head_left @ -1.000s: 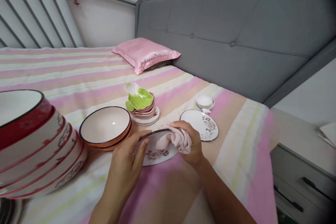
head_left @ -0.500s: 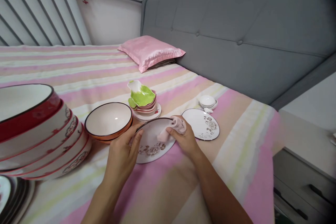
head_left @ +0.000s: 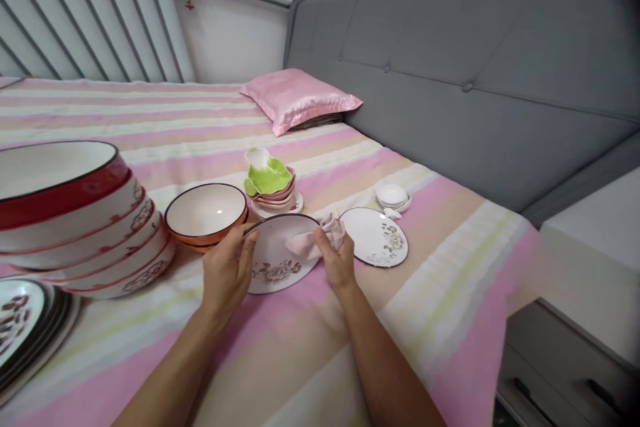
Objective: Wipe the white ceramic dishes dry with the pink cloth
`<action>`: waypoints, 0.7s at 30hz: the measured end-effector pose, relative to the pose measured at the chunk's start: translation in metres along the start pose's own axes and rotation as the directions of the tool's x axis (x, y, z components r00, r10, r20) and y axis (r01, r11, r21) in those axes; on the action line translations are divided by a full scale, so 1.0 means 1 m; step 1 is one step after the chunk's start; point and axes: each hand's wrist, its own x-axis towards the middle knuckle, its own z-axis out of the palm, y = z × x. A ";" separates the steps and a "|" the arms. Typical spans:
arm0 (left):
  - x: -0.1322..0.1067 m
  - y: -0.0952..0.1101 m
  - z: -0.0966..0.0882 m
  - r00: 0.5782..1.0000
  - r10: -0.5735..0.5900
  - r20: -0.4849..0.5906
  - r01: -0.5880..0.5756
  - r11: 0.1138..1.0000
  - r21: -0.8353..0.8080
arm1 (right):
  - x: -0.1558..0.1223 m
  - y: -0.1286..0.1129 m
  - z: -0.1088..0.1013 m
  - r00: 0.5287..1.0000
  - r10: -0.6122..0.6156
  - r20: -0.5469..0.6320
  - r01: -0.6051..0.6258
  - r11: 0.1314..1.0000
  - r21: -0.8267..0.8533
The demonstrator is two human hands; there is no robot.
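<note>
A white plate (head_left: 273, 247) with a dark rim and brown flowers is held tilted above the striped bedspread. My left hand (head_left: 227, 273) grips its left edge, thumb on the face and fingers behind. At the upper right rim, my right hand (head_left: 337, 257) is closed on a pale pink cloth (head_left: 305, 243), part of which lies against the plate's face. Just right of it, a second flowered plate (head_left: 367, 233) lies flat on the bed. Behind the held plate stands a stack of small dishes topped by a green leaf-shaped dish (head_left: 270, 177).
Orange bowls (head_left: 205, 210) are nested left of the hands. Farther left rises a tall stack of red-and-white bowls (head_left: 115, 227), with stacked plates (head_left: 23, 320) in front. Small white dishes (head_left: 393, 195) sit at right. A pink pillow (head_left: 303, 100) lies near the grey headboard (head_left: 425, 47).
The view has shifted a little, bringing more of the left plate stack into sight. Both hands keep hold of the plate and cloth, with little change in their positions.
</note>
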 end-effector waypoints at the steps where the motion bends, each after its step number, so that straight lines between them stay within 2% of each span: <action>1: -0.001 0.001 0.001 1.000 -0.006 -0.009 0.006 1.000 0.017 | 0.000 0.001 -0.001 0.999 0.003 -0.041 -0.003 1.000 0.016; 5: -0.006 0.003 0.003 0.999 -0.003 -0.051 0.008 0.996 0.093 | 0.001 0.003 -0.010 0.966 0.012 -0.259 -0.013 1.000 -0.005; 7: -0.009 0.004 0.003 0.998 0.031 -0.057 -0.024 0.992 0.123 | 0.000 0.006 -0.014 0.955 -0.014 -0.298 -0.008 0.997 -0.071; 8: -0.011 0.006 0.003 0.997 0.058 -0.053 -0.050 0.990 0.134 | -0.001 0.007 -0.016 0.960 -0.027 -0.278 -0.003 0.994 -0.107; 12: -0.010 0.019 -0.012 0.988 0.147 -0.041 -0.138 0.973 0.184 | -0.006 0.016 -0.018 0.997 -0.048 -0.060 0.034 0.977 -0.210; 14: -0.005 0.030 -0.030 0.985 0.135 -0.110 -0.108 0.969 0.223 | -0.006 0.019 -0.017 0.999 -0.044 0.018 0.047 0.977 -0.209; 16: 0.000 0.040 -0.054 0.968 0.077 -0.237 -0.018 0.971 0.240 | -0.007 0.020 -0.015 0.995 -0.028 0.091 0.045 0.982 -0.185; 18: 0.005 0.045 -0.082 0.920 -0.010 -0.391 0.105 0.970 0.221 | -0.011 0.016 -0.013 0.981 -0.003 0.195 0.033 0.988 -0.151; 21: 0.004 0.040 -0.121 0.807 -0.132 -0.576 0.220 0.972 0.086 | -0.027 0.005 -0.013 0.933 0.041 0.357 -0.015 0.997 -0.076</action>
